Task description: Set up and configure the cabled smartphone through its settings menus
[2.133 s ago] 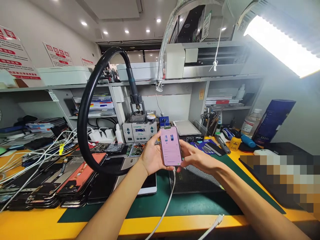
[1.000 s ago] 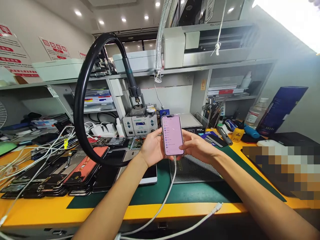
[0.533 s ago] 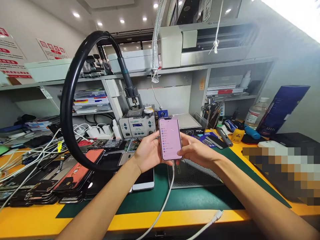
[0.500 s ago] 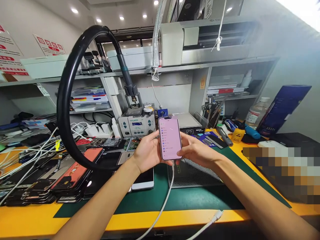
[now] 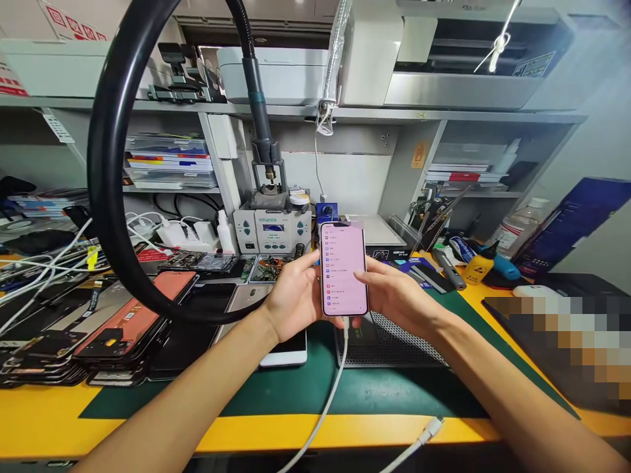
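Observation:
A smartphone (image 5: 344,272) with a lit pinkish screen is held upright in front of me, showing a settings-like list of small icons and text. My left hand (image 5: 296,295) wraps its left edge, fingers behind it. My right hand (image 5: 394,289) closes on the right edge, its thumb over the screen's right side. From the phone's bottom hangs a white charging cable (image 5: 333,387). Below and behind lies a dark perforated metal plate (image 5: 394,345) on the green mat (image 5: 394,394). A white-edged phone (image 5: 284,358) lies partly under my left wrist.
Stacks of phone screens (image 5: 123,322) lie at the left, behind a thick black hose (image 5: 106,164). A hot-air station (image 5: 273,230) stands at the back. At the right are a yellow bottle (image 5: 478,268) and a clear bottle (image 5: 522,226). Another cable plug (image 5: 431,427) hangs at the front edge.
The list on the screen has scrolled upward. My right thumb has moved up along the phone's right side. The view has tilted down and nearer, so the phone appears larger.

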A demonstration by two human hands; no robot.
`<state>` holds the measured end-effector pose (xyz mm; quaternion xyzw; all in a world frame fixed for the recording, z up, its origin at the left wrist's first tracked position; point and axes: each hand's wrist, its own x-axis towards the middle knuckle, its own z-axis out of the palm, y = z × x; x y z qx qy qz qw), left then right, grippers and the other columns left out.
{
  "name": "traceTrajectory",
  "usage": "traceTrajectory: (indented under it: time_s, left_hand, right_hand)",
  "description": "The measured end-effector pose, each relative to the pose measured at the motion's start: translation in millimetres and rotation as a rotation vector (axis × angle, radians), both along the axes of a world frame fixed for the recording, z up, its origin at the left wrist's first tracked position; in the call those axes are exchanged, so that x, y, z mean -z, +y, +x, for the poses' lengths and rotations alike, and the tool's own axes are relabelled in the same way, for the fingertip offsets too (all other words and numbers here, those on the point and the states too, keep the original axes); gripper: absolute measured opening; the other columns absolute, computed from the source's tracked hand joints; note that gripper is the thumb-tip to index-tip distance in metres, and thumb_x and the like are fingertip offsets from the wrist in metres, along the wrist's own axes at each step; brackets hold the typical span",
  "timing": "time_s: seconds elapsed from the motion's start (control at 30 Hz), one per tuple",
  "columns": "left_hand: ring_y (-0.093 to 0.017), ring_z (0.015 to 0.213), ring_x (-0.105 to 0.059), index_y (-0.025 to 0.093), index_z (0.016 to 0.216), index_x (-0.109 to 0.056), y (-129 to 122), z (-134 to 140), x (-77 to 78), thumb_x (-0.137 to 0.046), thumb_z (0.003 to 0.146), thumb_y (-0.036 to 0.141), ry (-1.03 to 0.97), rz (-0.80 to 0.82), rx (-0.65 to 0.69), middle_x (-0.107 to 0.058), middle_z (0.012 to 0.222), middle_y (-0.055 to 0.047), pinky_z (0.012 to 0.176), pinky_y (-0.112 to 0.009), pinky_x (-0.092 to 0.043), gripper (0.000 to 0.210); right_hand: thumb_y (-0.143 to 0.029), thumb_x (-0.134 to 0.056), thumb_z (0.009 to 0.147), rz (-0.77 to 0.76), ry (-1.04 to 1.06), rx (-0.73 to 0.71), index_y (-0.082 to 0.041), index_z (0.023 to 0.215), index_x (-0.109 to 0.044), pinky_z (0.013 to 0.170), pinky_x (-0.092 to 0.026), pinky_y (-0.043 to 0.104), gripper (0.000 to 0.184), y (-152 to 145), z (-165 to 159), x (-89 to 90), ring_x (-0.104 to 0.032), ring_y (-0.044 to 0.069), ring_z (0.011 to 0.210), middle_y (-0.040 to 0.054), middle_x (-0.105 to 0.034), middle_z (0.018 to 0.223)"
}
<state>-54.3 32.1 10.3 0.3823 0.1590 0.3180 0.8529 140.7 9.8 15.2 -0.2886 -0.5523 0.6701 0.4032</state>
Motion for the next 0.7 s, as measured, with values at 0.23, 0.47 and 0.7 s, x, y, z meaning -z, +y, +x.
traceTrajectory:
  time_s: [0.23,0.47,0.7]
  left_hand:
    - [-0.035,0.08,-0.071,0.007,0.128,-0.062,-2.9,1.7,-2.5,-0.027,0.102,0.048,0.029,0.021,-0.02,-0.07,0.107,-0.024,0.055,-0.042,-0.057,0.06]
    - [-0.036,0.08,-0.072,0.007,0.127,-0.064,-3.4,3.2,-1.6,-0.027,0.102,0.047,0.028,0.056,-0.033,-0.07,0.108,-0.024,0.054,-0.042,-0.057,0.06]
    - [-0.035,0.079,-0.072,0.005,0.133,-0.061,-5.6,4.1,-2.8,-0.027,0.102,0.05,0.062,0.062,-0.045,-0.07,0.108,-0.025,0.055,-0.041,-0.057,0.064]
  right_hand:
    - [-0.035,-0.048,0.101,-0.007,0.033,-0.034,-0.017,0.127,-0.058,0.056,-0.057,0.033,0.032,0.6,-0.4,0.6,-0.071,0.024,0.075,0.0119,-0.072,0.099]
    - [-0.03,-0.055,0.094,-0.031,0.035,-0.005,-0.018,0.126,-0.058,0.054,-0.057,0.032,0.034,0.5,-1.3,-1.9,-0.07,0.024,0.073,0.0111,-0.072,0.1]
    - [-0.008,-0.062,0.079,0.075,-0.048,-0.04,-0.018,0.125,-0.054,0.056,-0.056,0.032,0.048,-1.8,-0.6,-3.0,-0.072,0.024,0.073,0.0093,-0.074,0.099]
